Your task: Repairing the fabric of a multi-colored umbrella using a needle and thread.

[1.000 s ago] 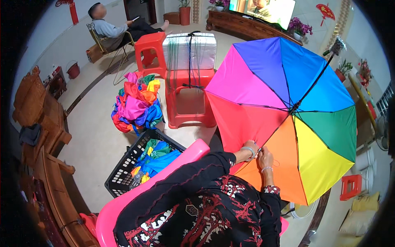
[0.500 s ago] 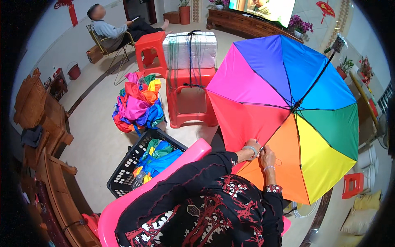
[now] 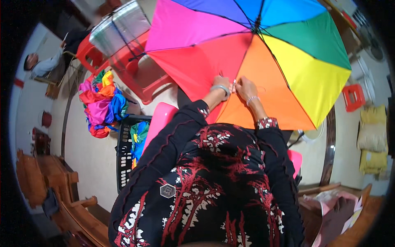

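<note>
A rainbow-coloured umbrella (image 3: 288, 53) is spread before me, its ribs and inner side facing me. My left hand (image 3: 223, 84), with a grey bangle at the wrist, is closed on the umbrella near the rib between its red and orange panels. A thin dark piece sticks up by those fingers. Right beside it, my right hand (image 3: 247, 88), wearing a beaded bracelet, is pinched over the orange panel. A fine thread loop (image 3: 263, 89) shows at its side; what the fingertips hold is too small to make out.
At the left, a heap of coloured umbrella cloth (image 3: 101, 103) stands by a black plastic basket (image 3: 123, 148) holding more. A silver box (image 3: 119, 29) sits on red stools (image 3: 152, 90). Wooden furniture (image 3: 70, 193) lines the left; a person (image 3: 45, 66) sits at the far left.
My view has tilted down and turned, so the umbrella and hands appear higher and further left. Both hands remain close together at the red-orange seam.
</note>
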The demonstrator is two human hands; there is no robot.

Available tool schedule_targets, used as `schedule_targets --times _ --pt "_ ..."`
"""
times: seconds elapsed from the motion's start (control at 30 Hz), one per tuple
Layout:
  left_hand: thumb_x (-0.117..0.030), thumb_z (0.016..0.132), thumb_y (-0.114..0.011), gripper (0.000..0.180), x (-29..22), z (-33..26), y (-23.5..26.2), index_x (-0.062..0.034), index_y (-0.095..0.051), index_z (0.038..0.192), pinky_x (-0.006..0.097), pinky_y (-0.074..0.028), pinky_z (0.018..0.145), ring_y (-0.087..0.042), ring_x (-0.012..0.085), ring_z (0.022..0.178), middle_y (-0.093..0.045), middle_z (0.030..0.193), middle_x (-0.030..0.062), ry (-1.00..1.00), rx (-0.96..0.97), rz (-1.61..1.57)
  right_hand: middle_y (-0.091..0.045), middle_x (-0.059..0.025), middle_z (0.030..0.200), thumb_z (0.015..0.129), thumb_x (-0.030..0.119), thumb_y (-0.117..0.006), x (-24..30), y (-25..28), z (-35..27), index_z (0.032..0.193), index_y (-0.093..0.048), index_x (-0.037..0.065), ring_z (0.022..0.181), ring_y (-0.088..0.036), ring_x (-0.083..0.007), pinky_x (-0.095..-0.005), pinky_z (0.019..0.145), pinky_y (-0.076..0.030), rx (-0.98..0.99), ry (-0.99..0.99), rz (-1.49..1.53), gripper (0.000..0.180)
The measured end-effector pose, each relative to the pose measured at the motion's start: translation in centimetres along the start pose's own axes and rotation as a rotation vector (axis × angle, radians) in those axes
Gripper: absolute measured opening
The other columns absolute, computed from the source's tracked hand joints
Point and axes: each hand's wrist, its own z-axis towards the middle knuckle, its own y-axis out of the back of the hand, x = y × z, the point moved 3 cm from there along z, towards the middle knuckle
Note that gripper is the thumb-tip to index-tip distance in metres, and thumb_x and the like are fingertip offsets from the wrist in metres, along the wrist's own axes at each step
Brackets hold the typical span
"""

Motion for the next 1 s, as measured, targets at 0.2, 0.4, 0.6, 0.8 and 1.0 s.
schedule_targets --times 0.2,0.4,0.6,0.8,1.0 --pt "-0.005 0.079 -0.036 0.02 -0.9 -2.1 -1.0 0.0012 -0.043 0.06 0.03 -0.029 0.026 -0.045 0.0205 0.033 -0.052 0.052 0.0161 -0.087 -0.084 0.152 -0.059 -0.0187 0.072 0.072 0.021 -0.058 -0.8 1.0 -0.9 0.075 -0.055 0.004 0.071 -0.058 -0.0335 -0.0407 0.063 -0.045 0.031 -0.059 0.038 0.017" --pt "-0.003 0.078 -0.038 0.015 -0.8 -1.8 -1.0 0.0051 -0.044 0.067 0.029 -0.033 0.027 -0.048 0.0208 0.034 -0.053 0.053 0.0158 -0.112 -0.087 0.196 -0.059 -0.0176 0.073 0.072 0.02 -0.058 -0.7 1.2 -1.0 0.076 -0.055 0.004 0.073 -0.058 -0.0326 -0.0399 0.065 -0.045 0.042 -0.061 0.004 0.017" --pt "-0.001 0.079 -0.041 0.012 -0.4 -1.3 -0.7 0.0047 -0.045 0.069 0.028 -0.034 0.028 -0.047 0.0188 0.034 -0.051 0.051 0.0139 -0.088 0.024 0.17 -0.06 -0.0165 0.075 0.072 0.02 -0.057 -0.8 1.0 -1.2 0.079 -0.055 0.005 0.075 -0.058 -0.032 -0.0397 0.066 -0.045 0.093 -0.076 0.013 0.016" --pt "-0.003 0.08 -0.045 0.017 -0.7 -1.9 -1.0 0.0031 -0.046 0.064 0.027 -0.033 0.028 -0.046 0.0166 0.034 -0.05 0.049 0.0114 -0.084 0.047 0.232 -0.06 -0.0159 0.078 0.074 0.017 -0.052 -0.8 0.9 -1.0 0.083 -0.055 0.007 0.077 -0.057 -0.0319 -0.0403 0.067 -0.045 0.092 -0.052 0.086 0.014" --pt "-0.003 0.08 -0.045 0.02 -1.0 -2.3 -1.3 0.003 -0.047 0.061 0.026 -0.032 0.029 -0.046 0.0161 0.034 -0.05 0.048 0.0106 -0.085 0.066 0.237 -0.06 -0.0161 0.077 0.076 0.016 -0.049 0.0 0.8 -1.1 0.084 -0.055 0.007 0.077 -0.057 -0.0322 -0.0406 0.067 -0.045 0.067 -0.035 0.028 0.014"
